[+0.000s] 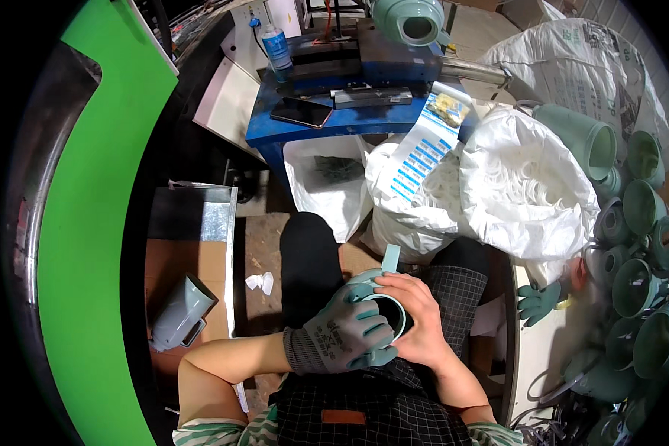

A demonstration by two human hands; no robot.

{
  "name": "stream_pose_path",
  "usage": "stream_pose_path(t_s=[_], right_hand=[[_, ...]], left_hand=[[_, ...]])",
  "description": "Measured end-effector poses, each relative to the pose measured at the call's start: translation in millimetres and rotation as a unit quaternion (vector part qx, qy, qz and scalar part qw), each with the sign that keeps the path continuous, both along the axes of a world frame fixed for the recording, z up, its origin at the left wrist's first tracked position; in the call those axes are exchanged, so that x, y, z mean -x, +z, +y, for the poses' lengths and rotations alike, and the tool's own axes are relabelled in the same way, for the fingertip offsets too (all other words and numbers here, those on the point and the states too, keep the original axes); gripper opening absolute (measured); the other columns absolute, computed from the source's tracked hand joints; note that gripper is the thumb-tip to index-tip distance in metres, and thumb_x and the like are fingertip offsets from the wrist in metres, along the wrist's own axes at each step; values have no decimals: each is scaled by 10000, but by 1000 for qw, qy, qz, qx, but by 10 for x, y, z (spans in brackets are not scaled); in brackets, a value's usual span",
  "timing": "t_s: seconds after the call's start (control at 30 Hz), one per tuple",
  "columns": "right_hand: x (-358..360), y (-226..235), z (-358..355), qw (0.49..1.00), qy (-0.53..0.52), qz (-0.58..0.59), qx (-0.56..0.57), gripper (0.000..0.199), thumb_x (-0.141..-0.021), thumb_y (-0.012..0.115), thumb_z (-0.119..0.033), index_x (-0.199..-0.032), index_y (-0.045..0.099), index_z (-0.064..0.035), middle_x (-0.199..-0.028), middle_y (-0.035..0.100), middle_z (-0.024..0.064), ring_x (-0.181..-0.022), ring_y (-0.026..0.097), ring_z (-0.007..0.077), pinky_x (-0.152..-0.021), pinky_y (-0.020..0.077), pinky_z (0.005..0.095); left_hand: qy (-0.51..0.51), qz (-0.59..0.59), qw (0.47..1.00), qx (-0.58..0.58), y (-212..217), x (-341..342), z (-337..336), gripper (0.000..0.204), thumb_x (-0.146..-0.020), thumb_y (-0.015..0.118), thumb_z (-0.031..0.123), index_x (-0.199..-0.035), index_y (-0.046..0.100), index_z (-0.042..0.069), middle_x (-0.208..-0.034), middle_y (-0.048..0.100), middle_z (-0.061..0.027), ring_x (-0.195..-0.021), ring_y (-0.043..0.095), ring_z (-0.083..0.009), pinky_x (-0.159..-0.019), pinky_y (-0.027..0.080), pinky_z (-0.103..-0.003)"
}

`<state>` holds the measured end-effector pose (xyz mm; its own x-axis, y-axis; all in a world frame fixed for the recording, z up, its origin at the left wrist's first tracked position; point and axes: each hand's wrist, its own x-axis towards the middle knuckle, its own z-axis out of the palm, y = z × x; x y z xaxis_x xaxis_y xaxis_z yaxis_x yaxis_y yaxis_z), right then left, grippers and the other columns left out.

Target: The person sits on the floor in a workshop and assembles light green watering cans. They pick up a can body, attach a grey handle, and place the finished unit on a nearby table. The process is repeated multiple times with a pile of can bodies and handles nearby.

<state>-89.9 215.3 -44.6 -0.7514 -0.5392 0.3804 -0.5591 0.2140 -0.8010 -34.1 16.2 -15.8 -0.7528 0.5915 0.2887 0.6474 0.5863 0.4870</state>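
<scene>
In my lap, between my two hands, is a pale green jug shell (391,258), its round open rim turned up toward me and its handle pointing away. My left hand (342,336), in a grey knit glove with teal fingertips, is closed over the jug's left side and rim. My bare right hand (422,316) wraps the other side, with fingers along the upper edge. Most of the jug's body is hidden by the hands, and its inside looks dark. A teal-fingered glove (538,302) lies on the white bench at my right.
Another green jug shell (180,316) lies in a cardboard-lined box at left. Many green shells (635,288) pile up at right. White sacks (498,223), one with white rings (528,182), stand ahead. On the blue machine table (264,126) are a phone (302,112) and bottle (276,50).
</scene>
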Motion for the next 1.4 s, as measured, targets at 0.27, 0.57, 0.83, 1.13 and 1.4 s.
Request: stream_pose_path(t_s=[0.27,0.57,0.83,1.13,1.4], right_hand=[[861,78,-728,996,20,43,77,603,-661,902,-215,-1229,717,-140,-1486,534,145,-1430,433,413,-1185,343,527],[977,335,-536,986,54,152,37,663,-687,883,-197,-1306,657,-124,-1474,547,136,-1414,473,394,-1177,363,519],[1165,-250,1033,950,-194,-241,49,172,-908,757,-81,-1054,728,6,-909,734,43,-839,655,119,-768,533,278],[3458,-779,1753,780,-569,-175,-192,288,-865,700,-294,-1011,771,-55,-1269,680,207,-1167,657,396,-939,539,509],[1723,-148,908,959,-264,-67,73,198,-930,694,-185,-1054,675,-32,-974,719,157,-904,688,329,-816,546,422]], left_hand=[[252,297,921,-31,-46,494,-544,931,-771,845,583,-1493,418,180,-1426,471,-179,-1331,468,-442,-1168,255,-714],[181,89,977,-73,-35,558,-499,1062,-785,884,483,-1548,319,7,-1457,463,-277,-1326,504,-484,-1109,411,-621],[51,2,956,-289,-316,290,62,926,-773,837,629,-1428,501,67,-1328,619,-197,-1157,645,-404,-977,551,-530],[67,22,980,-186,-37,419,342,756,-839,807,504,-1390,550,54,-1325,613,-221,-1233,575,-466,-1078,442,-587],[94,120,983,-106,-78,503,411,775,-849,845,415,-1457,524,57,-1437,562,-180,-1253,568,-431,-1062,460,-568]])
